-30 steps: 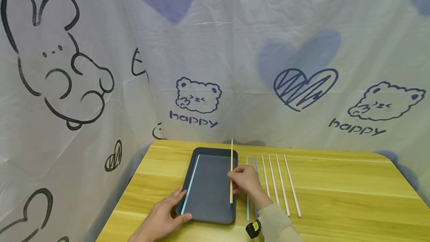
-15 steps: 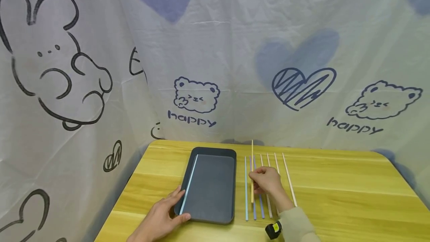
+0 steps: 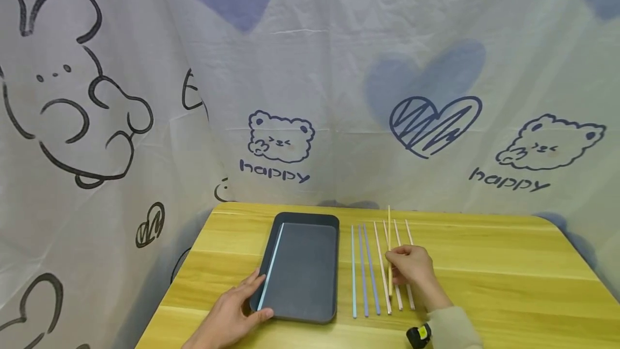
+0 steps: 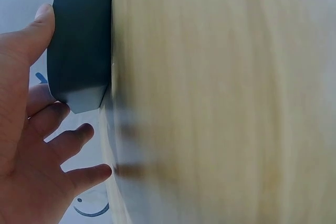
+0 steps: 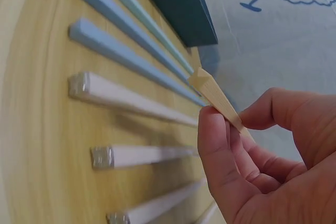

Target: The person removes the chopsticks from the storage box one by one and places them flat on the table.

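Note:
My right hand (image 3: 411, 265) pinches a plain wooden chopstick (image 3: 389, 230) between thumb and fingers, above the pale pink chopsticks. In the right wrist view, the square end of this wooden chopstick (image 5: 210, 90) points out past the fingertips. My left hand (image 3: 230, 306) rests at the near left corner of a dark grey tray (image 3: 305, 268), its thumb on the near wall and its fingers spread along the left side. In the left wrist view, the tray's wall (image 4: 81, 40) lies between thumb and fingers. One light blue chopstick (image 3: 271, 265) lies inside the tray along its left side.
Right of the tray lie a light blue chopstick (image 3: 353, 268), two blue-violet chopsticks (image 3: 372, 279) and several pale pink chopsticks (image 3: 381, 263) with silvery ends (image 5: 102, 157), side by side on the wooden table (image 3: 508, 273). A printed cloth (image 3: 339, 69) hangs behind the table.
My right hand has carried the wooden chopstick rightward, from over the tray's right edge, past the blue ones, to over the pink ones. My left hand stays at the tray.

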Action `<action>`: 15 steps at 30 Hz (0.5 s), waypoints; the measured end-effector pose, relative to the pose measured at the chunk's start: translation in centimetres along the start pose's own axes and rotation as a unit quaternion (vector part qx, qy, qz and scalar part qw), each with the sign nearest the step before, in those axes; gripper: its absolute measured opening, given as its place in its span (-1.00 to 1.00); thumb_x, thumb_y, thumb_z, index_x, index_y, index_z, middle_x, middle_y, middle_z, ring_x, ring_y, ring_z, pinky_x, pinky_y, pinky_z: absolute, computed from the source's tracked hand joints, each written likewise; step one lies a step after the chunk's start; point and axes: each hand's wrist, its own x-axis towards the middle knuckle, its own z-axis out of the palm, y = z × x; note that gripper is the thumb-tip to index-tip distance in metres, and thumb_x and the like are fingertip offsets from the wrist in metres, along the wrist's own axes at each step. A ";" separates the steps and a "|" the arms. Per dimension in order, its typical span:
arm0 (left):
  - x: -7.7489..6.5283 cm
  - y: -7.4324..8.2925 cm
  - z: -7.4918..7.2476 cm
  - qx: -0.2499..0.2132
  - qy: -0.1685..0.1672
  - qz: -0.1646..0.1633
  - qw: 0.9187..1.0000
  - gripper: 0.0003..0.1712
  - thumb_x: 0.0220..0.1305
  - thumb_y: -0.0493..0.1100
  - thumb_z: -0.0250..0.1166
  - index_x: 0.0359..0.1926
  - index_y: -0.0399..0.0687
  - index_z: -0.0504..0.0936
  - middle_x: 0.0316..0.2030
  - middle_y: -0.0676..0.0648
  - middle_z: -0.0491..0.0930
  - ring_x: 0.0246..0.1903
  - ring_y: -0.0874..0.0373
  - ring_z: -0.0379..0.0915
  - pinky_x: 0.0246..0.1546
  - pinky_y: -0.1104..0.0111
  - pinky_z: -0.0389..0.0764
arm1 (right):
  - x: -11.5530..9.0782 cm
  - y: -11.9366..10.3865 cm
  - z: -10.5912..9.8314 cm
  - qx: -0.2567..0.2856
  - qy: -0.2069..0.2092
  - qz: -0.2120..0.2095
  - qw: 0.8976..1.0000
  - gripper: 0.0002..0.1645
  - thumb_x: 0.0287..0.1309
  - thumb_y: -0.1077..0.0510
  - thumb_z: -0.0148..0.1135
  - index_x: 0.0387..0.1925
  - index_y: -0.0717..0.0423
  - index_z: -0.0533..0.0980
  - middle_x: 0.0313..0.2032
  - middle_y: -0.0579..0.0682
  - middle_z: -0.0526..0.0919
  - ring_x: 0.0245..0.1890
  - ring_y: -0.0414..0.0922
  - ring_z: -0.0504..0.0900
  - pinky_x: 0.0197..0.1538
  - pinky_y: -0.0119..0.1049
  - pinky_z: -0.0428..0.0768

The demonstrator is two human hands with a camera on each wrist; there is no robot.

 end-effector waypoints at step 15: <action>-0.1 0.0 0.2 -0.001 0.006 -0.004 1.000 -0.05 0.34 0.40 0.34 0.54 -0.02 0.43 0.59 -0.13 0.26 0.45 -0.27 0.39 0.39 -0.38 0.37 | 0.2 2.1 -4.0 -0.044 0.014 0.006 0.999 -0.47 0.30 0.16 0.26 0.15 0.49 0.56 -0.42 0.09 0.70 -0.52 -0.15 0.65 -0.45 -0.26 0.74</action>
